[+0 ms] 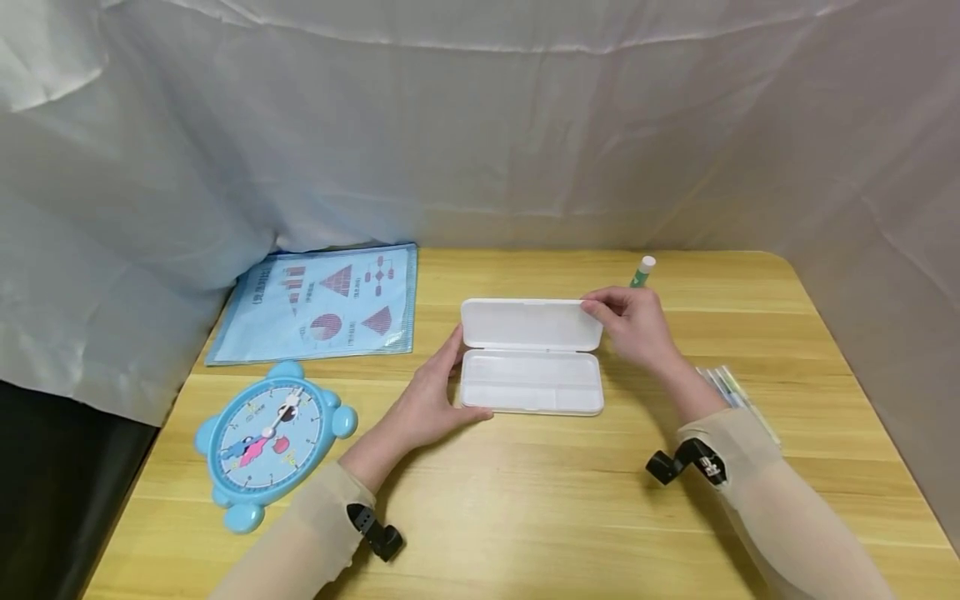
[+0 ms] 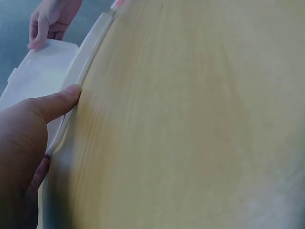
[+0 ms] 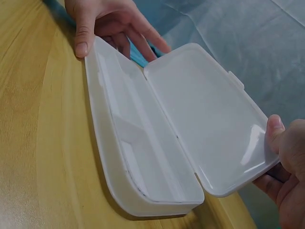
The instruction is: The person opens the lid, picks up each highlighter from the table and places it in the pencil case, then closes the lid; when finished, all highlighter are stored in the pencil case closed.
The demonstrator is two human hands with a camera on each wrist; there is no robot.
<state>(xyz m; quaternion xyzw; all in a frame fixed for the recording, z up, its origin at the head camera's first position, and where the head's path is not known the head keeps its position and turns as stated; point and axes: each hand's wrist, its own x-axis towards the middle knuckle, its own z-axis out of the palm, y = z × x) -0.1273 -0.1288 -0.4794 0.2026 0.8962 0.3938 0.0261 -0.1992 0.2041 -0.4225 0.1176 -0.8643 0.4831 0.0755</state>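
Note:
A white plastic pencil case (image 1: 531,398) lies unfolded on the table, its compartments bare in the right wrist view. Its lid (image 3: 205,124) is hinged back and raised at a tilt. With the thumb at the front edge and the fingers toward the back, my left hand (image 1: 427,400) holds the left end of the case's base. My right hand (image 1: 637,325) pinches the lid's right end between thumb and fingers. Just behind the right hand is a green marker (image 1: 642,273) with a white end, partly hidden by it.
A blue toy clock (image 1: 273,442) lies at the left on the wooden table (image 1: 525,517). Behind it is a light blue printed packet (image 1: 330,308). Several slim pens (image 1: 738,398) lie at the right, partly covered by the right forearm. Grey cloth (image 1: 480,125) hangs behind the table.

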